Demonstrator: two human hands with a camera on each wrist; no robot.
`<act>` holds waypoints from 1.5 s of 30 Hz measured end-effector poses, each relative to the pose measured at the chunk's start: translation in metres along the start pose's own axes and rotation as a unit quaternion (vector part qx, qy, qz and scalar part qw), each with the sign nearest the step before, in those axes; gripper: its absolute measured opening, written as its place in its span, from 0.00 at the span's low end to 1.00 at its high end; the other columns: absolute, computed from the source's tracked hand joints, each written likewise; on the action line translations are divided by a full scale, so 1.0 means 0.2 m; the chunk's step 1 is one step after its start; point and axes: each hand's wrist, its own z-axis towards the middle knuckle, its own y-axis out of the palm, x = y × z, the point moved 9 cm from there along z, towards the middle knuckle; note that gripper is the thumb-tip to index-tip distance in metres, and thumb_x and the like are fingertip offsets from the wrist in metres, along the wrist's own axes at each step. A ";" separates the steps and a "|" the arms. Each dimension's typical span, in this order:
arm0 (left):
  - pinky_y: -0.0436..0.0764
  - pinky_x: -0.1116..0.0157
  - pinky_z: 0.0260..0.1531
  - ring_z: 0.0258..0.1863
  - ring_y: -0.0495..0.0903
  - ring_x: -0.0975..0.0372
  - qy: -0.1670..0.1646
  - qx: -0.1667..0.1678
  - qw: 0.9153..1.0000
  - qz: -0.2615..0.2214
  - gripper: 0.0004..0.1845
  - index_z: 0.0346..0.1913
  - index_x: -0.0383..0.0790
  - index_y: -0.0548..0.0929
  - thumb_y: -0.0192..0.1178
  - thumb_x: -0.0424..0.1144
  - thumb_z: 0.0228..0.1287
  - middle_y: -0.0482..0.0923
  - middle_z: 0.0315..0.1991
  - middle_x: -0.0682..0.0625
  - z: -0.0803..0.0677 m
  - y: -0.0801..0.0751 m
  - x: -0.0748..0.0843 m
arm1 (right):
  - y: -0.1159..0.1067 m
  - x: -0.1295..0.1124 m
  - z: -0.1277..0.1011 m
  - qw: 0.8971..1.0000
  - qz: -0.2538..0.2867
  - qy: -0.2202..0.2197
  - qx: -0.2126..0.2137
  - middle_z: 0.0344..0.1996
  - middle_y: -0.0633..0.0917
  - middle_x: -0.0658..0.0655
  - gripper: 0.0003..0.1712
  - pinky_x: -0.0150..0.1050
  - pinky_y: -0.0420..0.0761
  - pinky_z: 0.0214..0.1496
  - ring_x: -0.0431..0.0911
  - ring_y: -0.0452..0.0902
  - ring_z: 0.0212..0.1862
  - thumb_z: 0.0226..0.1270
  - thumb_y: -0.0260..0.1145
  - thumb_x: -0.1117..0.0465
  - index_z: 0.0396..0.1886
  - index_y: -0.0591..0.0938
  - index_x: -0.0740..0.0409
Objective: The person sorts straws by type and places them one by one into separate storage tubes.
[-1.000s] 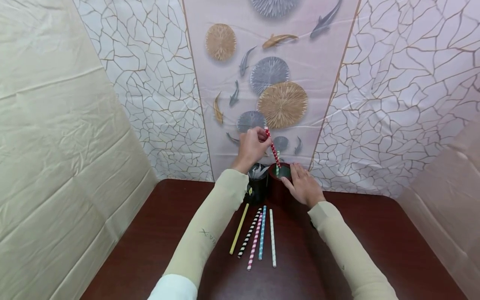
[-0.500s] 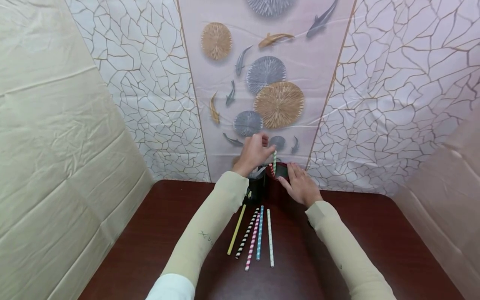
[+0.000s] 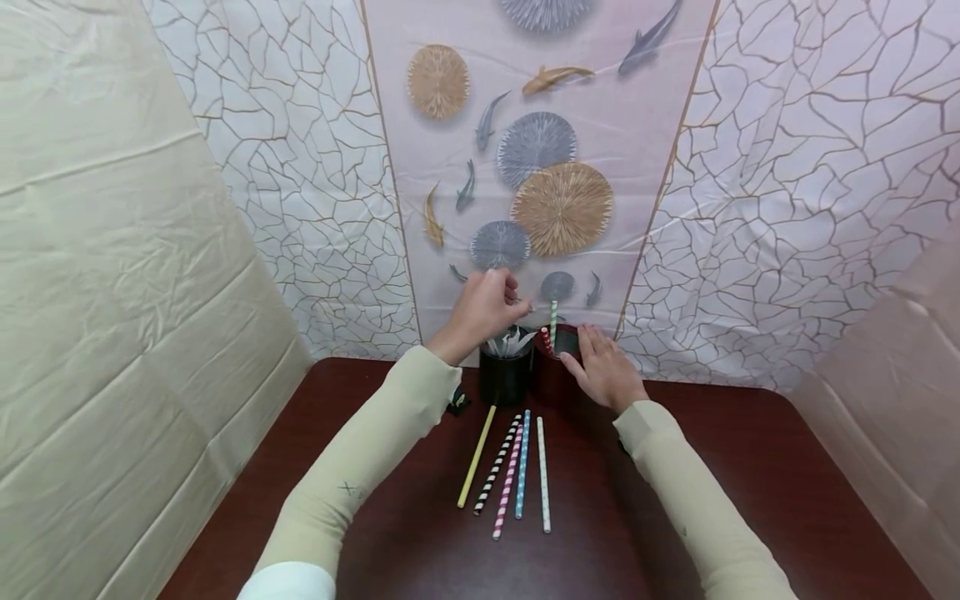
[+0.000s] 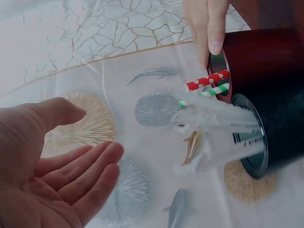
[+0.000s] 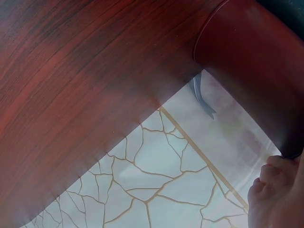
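My left hand [image 3: 483,310] hovers above the black cup [image 3: 504,379], fingers loosely bent and apart, with nothing between them in the left wrist view. Beside that cup stands a dark red cup [image 4: 266,61], where a red straw with white dots [image 4: 204,80] and a green-and-white striped straw [image 4: 214,90] lean inside, tops above the rim. My right hand [image 3: 609,371] rests at the red cup's right rim, fingers stretched along it and thumb at the front. Thin white wrapped pieces [image 4: 223,128] stick out of the black cup.
On the table [image 3: 585,508] lie several straws: a yellow one [image 3: 476,457], a black-and-white one [image 3: 497,464], a pink-striped one [image 3: 507,483], a blue dotted one [image 3: 522,464] and a pale one [image 3: 543,475]. A patterned cloth wall [image 3: 562,50] rises behind the cups.
The red dotted straw was pinched in my left hand over the red cup; now it leans inside, released. My left hand has drawn back to the left. My right hand stayed at the rim.
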 end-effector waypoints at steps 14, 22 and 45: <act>0.69 0.70 0.28 0.20 0.65 0.69 0.036 -0.092 0.994 0.049 0.21 0.17 0.44 0.72 0.70 0.39 0.63 0.72 0.15 0.59 -0.21 0.04 -0.10 | 0.01 0.01 0.00 1.000 -0.004 -0.004 0.001 0.84 0.53 0.72 0.50 0.61 0.54 0.86 0.66 0.48 0.85 0.86 0.38 0.33 0.85 0.50 0.70; 0.58 0.69 0.23 0.15 0.54 0.67 0.035 -0.140 0.987 0.069 0.29 0.11 0.50 0.62 0.70 0.41 0.63 0.56 0.09 0.61 -0.34 0.17 -0.27 | 0.00 0.00 0.00 1.000 -0.003 -0.010 0.009 0.84 0.55 0.73 0.49 0.61 0.54 0.86 0.67 0.49 0.85 0.87 0.38 0.34 0.84 0.51 0.72; 0.60 0.67 0.14 0.08 0.57 0.64 -0.108 -0.251 0.962 -0.015 0.32 0.08 0.48 0.66 0.73 0.39 0.66 0.56 0.06 0.58 -0.68 0.80 -0.68 | 0.00 -0.01 -0.01 1.000 -0.003 -0.009 0.002 0.84 0.54 0.73 0.50 0.61 0.53 0.87 0.66 0.47 0.86 0.86 0.38 0.34 0.85 0.50 0.71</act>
